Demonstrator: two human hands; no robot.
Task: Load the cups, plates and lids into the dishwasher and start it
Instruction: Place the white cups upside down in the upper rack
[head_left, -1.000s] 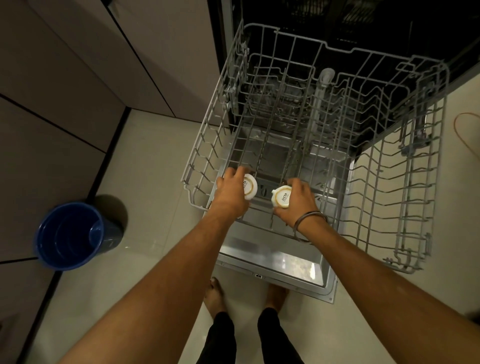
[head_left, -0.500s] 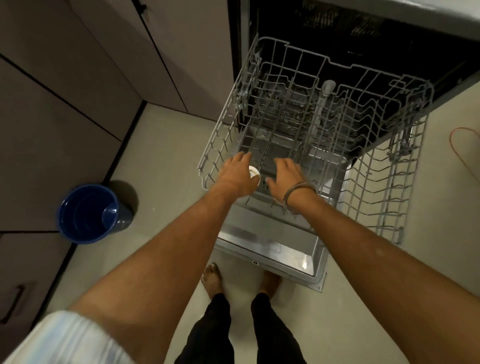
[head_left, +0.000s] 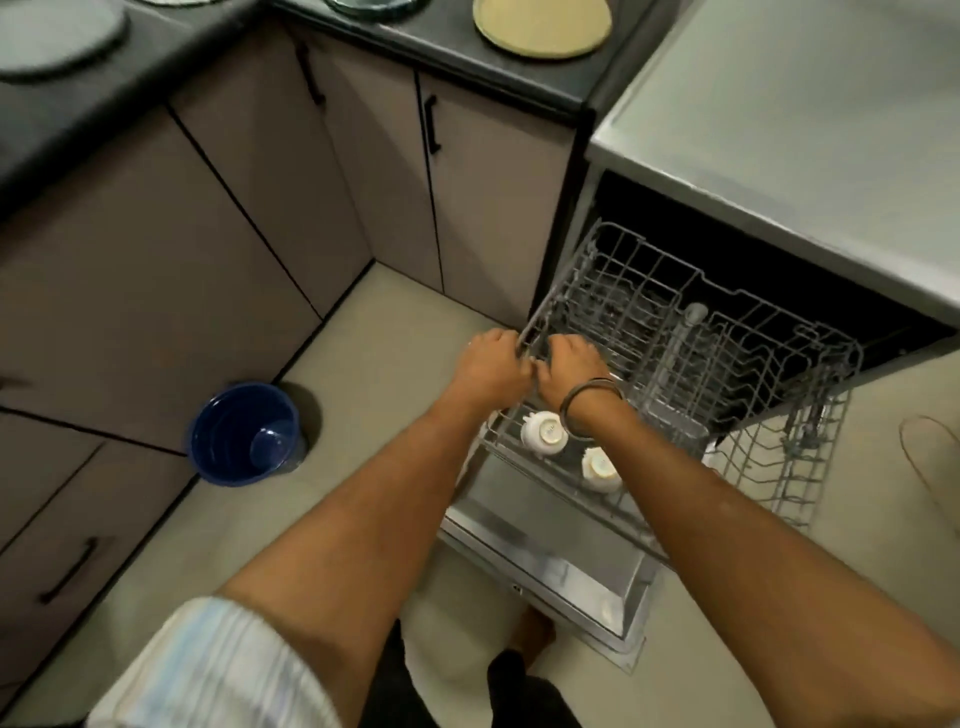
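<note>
**A:** Where are the fingers, and what are they doing?

**B:** At the centre of the frame. The left hand (head_left: 491, 366) has its fingers curled over the near left edge of the pulled-out upper rack (head_left: 727, 374), seemingly gripping the wire rim. The right hand (head_left: 571, 364) sits just beside it, nearly touching, fingers curled down toward the same rim. Motion blur hides whether it truly grips the wire or only rests there, so I cannot tell.

**B:** Neither hand carries a dish. A metal bangle (head_left: 589, 397) circles the right wrist.

**A:** Where are the cups?

**B:** Two white cups are in the rack, just below the hands. One cup (head_left: 544, 434) stands upside down beside the right wrist; the second cup (head_left: 600, 470) lies lower right of it, tilted, base toward the camera. Upside down probably lets water drain off.

**A:** Why hold the rim?

**B:** Likely to steady or slide the rack. That is a judgement.

**A:** And further out?

**B:** The dishwasher door (head_left: 550, 561) lies open beneath the rack. A yellow plate (head_left: 540, 26) waits on the dark bench (head_left: 441, 47) at upper centre, so loading looks unfinished. A blue bucket (head_left: 244, 434) stands on the floor, left of centre.
</note>
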